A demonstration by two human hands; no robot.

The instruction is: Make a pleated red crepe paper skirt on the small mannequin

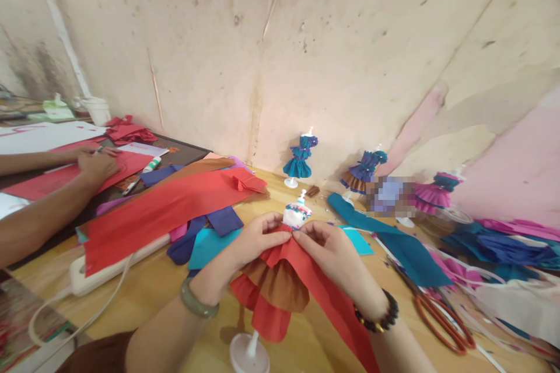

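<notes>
A small white dress form [294,217] on a round stand stands in front of me, tilted a little. It wears a layered skirt [280,291] of red and brown cloth. A long red fabric strip [332,297] lies over the front and trails down to the right. My left hand [262,239] pinches the strip's upper edge at the waist of the form. Close beside it, my right hand [326,245] pinches the same edge with thumb and forefinger. The two thumbs nearly meet there.
Cloth strips [175,204] lie over a white power strip [118,271] on the left. Orange-handled scissors [444,323] and a teal strip [406,253] lie right. Small dressed forms [298,157] line the wall. At far left a co-worker's hands [96,163] work on red cloth.
</notes>
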